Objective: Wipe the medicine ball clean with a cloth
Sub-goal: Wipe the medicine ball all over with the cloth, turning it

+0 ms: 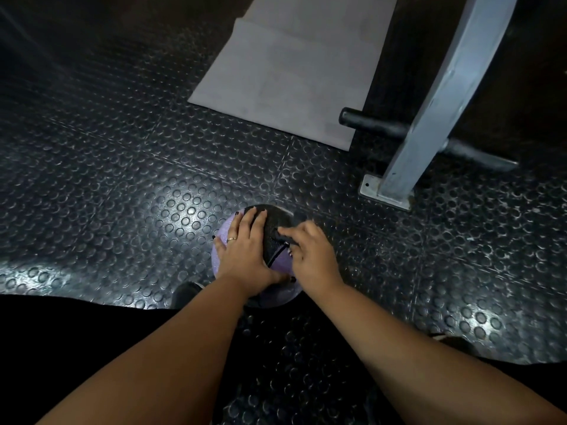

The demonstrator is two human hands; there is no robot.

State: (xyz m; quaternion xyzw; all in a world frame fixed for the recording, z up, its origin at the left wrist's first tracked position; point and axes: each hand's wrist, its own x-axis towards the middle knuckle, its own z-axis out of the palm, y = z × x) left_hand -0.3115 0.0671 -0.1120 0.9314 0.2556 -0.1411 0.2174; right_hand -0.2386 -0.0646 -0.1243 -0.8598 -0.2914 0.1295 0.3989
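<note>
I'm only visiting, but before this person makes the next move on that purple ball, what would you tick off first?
1. Medicine ball sits on the studded floor: ok.
2. Left hand lies flat on the ball, steadying it: ok.
3. Cloth under the right hand: cannot tell; something dark lies at its fingertips, but it may be the ball's own black panel.
4. Right hand's grip secure: cannot tell.
5. Room around the ball: ok; the grey mat and the metal post stand apart from it.
6. Ball surface clean: cannot tell, the light is dim.
</note>
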